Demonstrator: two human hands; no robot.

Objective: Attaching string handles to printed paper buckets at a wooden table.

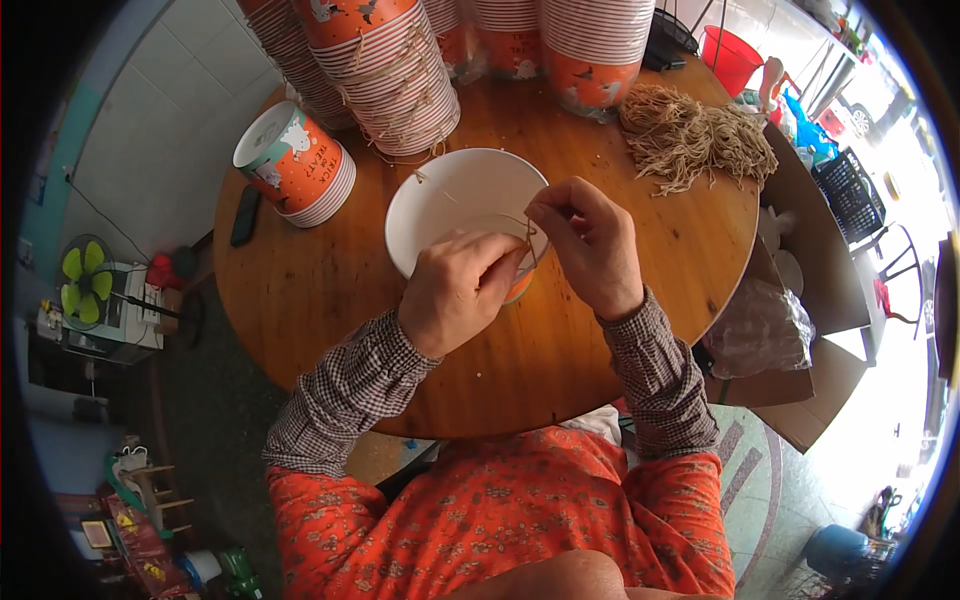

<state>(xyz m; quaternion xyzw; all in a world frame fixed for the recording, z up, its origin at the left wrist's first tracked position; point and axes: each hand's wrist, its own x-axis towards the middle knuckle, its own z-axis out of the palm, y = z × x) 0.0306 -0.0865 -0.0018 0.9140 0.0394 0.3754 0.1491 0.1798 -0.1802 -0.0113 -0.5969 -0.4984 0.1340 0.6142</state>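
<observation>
A paper bucket (432,205), white inside with a bit of orange showing below, stands on the round wooden table in front of me. At its near right rim, my left hand (452,290) pinches a thin tan twine cord (530,235) between thumb and forefinger. My right hand (592,245), just right of the rim, is closed in a pinch on the same cord. The cord loops between the two hands, and whether it is knotted I cannot tell. A short end of twine (420,177) pokes out through the bucket's far left wall.
Tall stacks of orange buckets (400,90) line the table's (640,330) far side. A short stack (310,175) and a dark phone (244,216) lie left. Loose twine (690,140) is heaped at the right. An open cardboard box (830,260) stands beyond the table's right edge.
</observation>
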